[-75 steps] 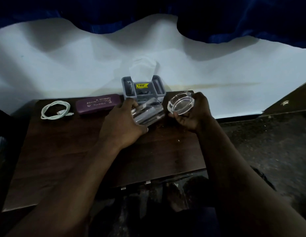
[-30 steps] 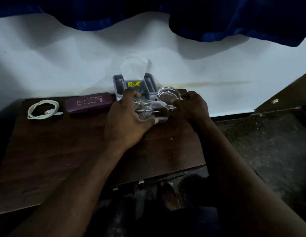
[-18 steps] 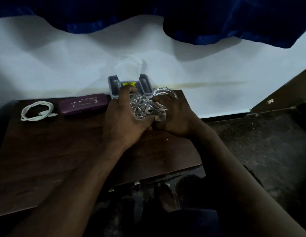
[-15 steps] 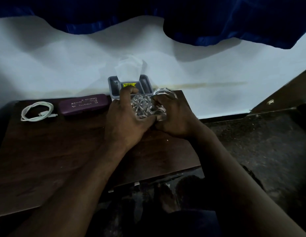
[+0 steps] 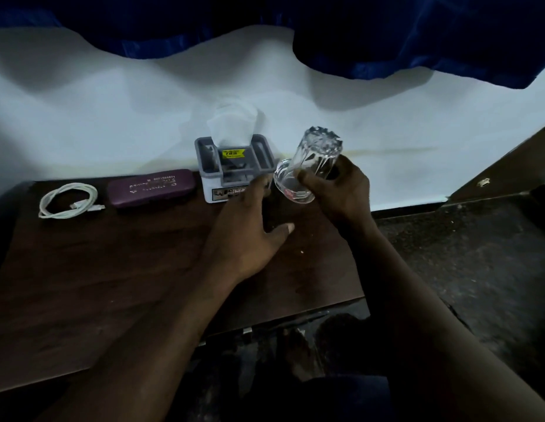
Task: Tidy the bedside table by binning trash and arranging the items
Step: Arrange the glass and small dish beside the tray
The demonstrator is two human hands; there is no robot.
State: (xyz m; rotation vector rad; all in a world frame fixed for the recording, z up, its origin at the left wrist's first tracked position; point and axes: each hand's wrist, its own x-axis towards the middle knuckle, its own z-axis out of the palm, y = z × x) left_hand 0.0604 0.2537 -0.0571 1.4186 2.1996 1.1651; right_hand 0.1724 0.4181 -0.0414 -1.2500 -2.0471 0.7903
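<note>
While the right hand (image 5: 341, 190) is clamped round the glass (image 5: 318, 153), thumb on the near side and fingers behind, the left hand (image 5: 246, 229) is spread flat, palm down, and holds nothing. Taking the table (image 5: 112, 284) as a clock face with its near edge at six, the glass is up at one o'clock, by the far edge. It is tilted, its thick cut base uppermost and leaning toward one, its mouth down toward seven at a clear dish (image 5: 291, 187). Mouth and dish overlap — whether the rim sits inside the dish or only in front of it cannot be told, nor whether the dish rests on the wood or is carried by the same hand.

The left hand is over the middle of the table, just left of the right hand, its fingers pointing to twelve and its thumb out toward three. Its fingertips end just beside the dish and the front right corner of the box (image 5: 234, 175); contact cannot be made out.

The box, grey with side compartments and a yellow sticker, stands at twelve against the white wall (image 5: 112, 117), a tissue (image 5: 233, 126) rising from its middle. Left of it — at eleven — lies a purple case (image 5: 150, 187), and at ten a coiled white cable (image 5: 68, 199), each apart from the next. A blue curtain (image 5: 417, 35) hangs across the top, and dark floor (image 5: 478, 254) lies off the table at three.
</note>
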